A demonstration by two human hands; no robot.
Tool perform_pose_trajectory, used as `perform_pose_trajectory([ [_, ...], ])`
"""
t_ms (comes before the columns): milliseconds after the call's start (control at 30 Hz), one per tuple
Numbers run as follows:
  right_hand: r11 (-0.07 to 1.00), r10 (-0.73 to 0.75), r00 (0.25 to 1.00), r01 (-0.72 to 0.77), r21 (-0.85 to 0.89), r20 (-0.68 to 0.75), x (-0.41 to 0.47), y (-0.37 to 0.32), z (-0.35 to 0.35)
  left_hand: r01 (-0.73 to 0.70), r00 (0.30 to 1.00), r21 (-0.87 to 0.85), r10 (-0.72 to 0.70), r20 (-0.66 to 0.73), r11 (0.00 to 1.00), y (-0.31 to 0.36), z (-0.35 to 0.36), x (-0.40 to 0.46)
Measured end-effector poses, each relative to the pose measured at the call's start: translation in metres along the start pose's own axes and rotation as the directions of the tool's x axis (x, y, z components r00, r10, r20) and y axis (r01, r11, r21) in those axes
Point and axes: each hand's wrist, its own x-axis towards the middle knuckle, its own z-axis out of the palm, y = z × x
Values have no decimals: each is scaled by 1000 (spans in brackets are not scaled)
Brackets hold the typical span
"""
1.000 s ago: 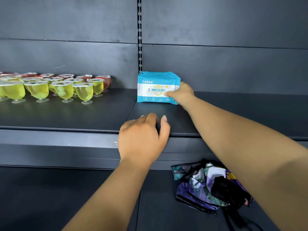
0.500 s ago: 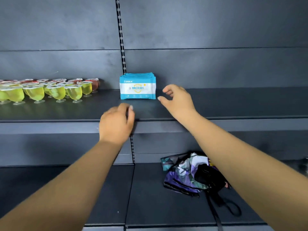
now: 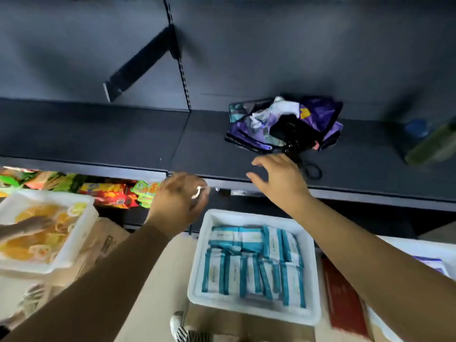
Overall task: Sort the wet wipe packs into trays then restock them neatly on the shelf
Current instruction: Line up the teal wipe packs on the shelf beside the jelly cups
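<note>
A white tray (image 3: 313, 280) low in the middle holds several blue-and-white wet wipe packs (image 3: 251, 265) standing in rows. My right hand (image 3: 278, 181) hovers above the tray's far edge, in front of the dark shelf (image 3: 98, 137), fingers spread and holding nothing. My left hand (image 3: 177, 201) is to the left of the tray, fingers loosely curled with nothing visible in them; the view is blurred. The stack of packs on the upper shelf is out of view.
A purple patterned bag (image 3: 283, 127) with a black strap lies on the shelf beyond my right hand. At the left, a white tray (image 3: 81, 233) of yellow jelly cups sits on a cardboard box, with another person's hand in it. Colourful snack packs (image 3: 111, 193) fill the lower shelf. A red box (image 3: 345, 299) sits at the right.
The view has dropped from the upper shelf to the trays below. My right hand let go of the stacked packs and both hands have come down toward the wipe tray.
</note>
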Motion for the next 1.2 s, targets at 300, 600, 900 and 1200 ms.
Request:
perform_pose_trajectory([
  [300, 805, 562, 686, -583, -113, 462, -199, 92, 118, 173, 874, -109, -101, 476, 979, 20, 155, -167],
  [600, 343, 855, 131, -869, -358, 501, -329, 137, 186, 172, 639, -122, -16, 769, 978, 35, 264, -259],
  [900, -65, 869, -175, -968, -244, 464, -346, 142, 221, 206, 508, 56, -156, 847, 977, 36, 293, -284],
  [1200, -395, 744, -307, -919, 20, 594, -346, 130, 189, 475, 481, 9, -268, 835, 880, 47, 293, -250],
])
